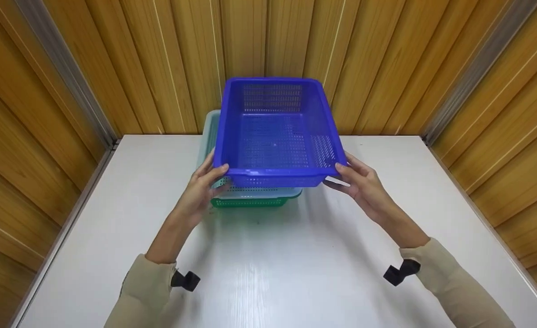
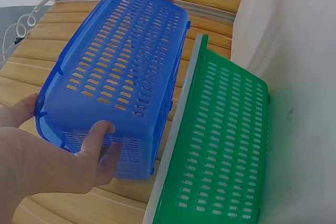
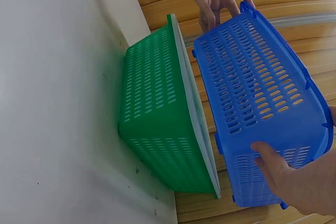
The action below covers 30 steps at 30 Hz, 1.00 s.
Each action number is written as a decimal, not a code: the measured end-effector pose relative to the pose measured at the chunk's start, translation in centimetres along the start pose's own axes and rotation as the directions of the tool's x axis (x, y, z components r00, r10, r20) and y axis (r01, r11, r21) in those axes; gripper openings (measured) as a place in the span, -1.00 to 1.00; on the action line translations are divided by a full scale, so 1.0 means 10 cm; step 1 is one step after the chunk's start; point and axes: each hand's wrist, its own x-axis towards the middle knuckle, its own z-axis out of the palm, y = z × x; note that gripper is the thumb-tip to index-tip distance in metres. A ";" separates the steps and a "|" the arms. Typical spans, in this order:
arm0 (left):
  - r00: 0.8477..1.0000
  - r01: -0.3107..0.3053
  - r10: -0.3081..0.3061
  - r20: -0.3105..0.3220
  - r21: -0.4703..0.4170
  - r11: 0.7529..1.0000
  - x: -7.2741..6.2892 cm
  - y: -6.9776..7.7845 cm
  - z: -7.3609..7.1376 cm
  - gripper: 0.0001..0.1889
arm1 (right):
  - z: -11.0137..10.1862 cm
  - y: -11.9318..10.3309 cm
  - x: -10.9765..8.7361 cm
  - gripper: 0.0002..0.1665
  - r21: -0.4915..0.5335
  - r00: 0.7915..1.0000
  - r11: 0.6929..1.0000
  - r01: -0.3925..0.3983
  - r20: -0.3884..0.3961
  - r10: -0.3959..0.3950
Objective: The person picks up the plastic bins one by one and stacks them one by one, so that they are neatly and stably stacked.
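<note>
A blue plastic basket [image 1: 273, 172] with slotted walls is held up between both hands, its open top tilted toward the head camera. My left hand [image 1: 198, 189] grips its near left corner, thumb over the rim and fingers beneath. At the near right corner, my right hand [image 1: 364, 189] grips it the same way. Below stands a green basket [image 2: 220, 145] on the table, with a pale blue-green basket [image 1: 210, 132] nested in it so that mostly its rim shows. Both wrist views show a gap between the blue basket and the stack.
The white table [image 1: 259, 273] runs back to a wood-panelled wall [image 1: 182, 59]. Panelled walls with metal rails [image 1: 63, 68] close off both sides. A black wrist mount [image 1: 186, 280] sticks out from the left sleeve, another from the right.
</note>
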 end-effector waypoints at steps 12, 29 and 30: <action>0.999 -0.045 0.044 0.006 0.024 0.999 -0.12 -0.01 -0.29 -0.26 | 0.27 0.10 0.10 -0.18 0.072 0.999 0.997 -0.017 0.034 0.015; 0.997 -0.057 0.060 -0.049 0.059 0.997 -0.21 -0.05 -0.51 -0.27 | 0.49 0.33 0.26 -0.19 0.133 0.996 0.990 -0.037 0.088 0.026; 0.997 -0.054 0.058 -0.055 0.064 0.996 -0.21 -0.05 -0.52 -0.27 | 0.50 0.35 0.27 -0.19 0.136 0.995 0.990 -0.043 0.092 0.030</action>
